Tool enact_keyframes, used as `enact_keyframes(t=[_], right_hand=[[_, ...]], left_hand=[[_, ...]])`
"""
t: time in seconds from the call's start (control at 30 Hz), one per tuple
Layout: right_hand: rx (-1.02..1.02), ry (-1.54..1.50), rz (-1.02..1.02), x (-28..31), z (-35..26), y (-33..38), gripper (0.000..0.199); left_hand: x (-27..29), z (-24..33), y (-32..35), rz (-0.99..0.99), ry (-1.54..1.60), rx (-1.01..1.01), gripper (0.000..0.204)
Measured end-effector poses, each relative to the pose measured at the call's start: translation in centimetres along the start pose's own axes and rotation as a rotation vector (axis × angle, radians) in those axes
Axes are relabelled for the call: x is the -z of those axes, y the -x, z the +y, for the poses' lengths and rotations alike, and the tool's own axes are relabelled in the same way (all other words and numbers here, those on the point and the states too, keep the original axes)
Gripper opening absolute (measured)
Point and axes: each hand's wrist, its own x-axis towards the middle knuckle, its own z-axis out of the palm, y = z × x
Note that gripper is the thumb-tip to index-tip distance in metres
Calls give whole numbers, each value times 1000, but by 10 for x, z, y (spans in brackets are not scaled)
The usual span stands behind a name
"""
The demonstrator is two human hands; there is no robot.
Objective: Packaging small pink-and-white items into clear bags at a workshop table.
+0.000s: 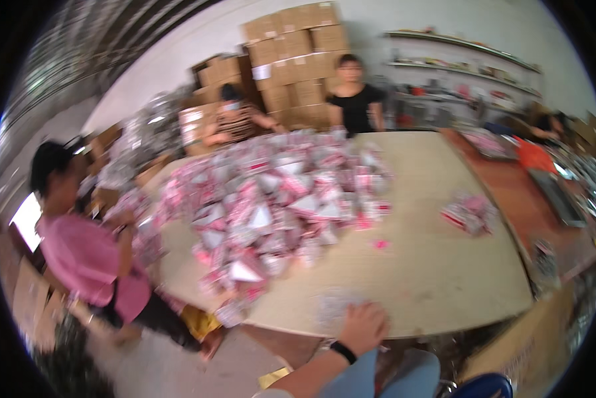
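Note:
My left hand [364, 325], with a black band on the wrist, reaches in from the lower edge and rests at the near edge of the pale table [431, 285]. Its fingers look loosely bent and slightly apart, though motion blur softens them. Just beside it lies a clear plastic bag [336, 306]; whether the hand touches it I cannot tell. Farther up, a large heap of pink-and-white packets in clear wrapping [265, 205] covers the table's left and middle. A small bright pink piece [381, 244] lies nearer to me. My right hand is out of view.
A smaller pile of pink packets [470, 213] sits on the right. Beyond it stands a brown table [510, 192] with a grey tray [557, 198]. A person in pink [89, 255] stands at the left; two others are behind the heap. Stacked cartons [298, 66] rise at the back.

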Motion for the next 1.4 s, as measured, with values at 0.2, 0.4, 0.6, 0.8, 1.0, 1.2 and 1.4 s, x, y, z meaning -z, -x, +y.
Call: enact_keyframes(t=[0.2,0.4,0.6,0.8,1.0,1.2,1.4], right_hand=[[-12,-156,-100,-49,13,-33,137],[-86,-183,-138,-53,26,-57,136],[-23,-377,-96,-22,-2,-31,133],[-3,-466,-48,-31,9,-19,131],[-6,-470,-47,-35,13,-15,131],[12,-466,-61,-32,14,-15,132],[33,-425,-100,-24,11,-25,136]], left_hand=[[123,-56,21,406,-32,307,40],[161,-120,36,519,-25,512,29],[75,-100,36,192,89,276,33],[49,-108,32,38,-28,278,26],[47,-106,40,106,57,308,14],[54,-102,40,149,98,358,11],[53,-106,40,197,64,358,10]])
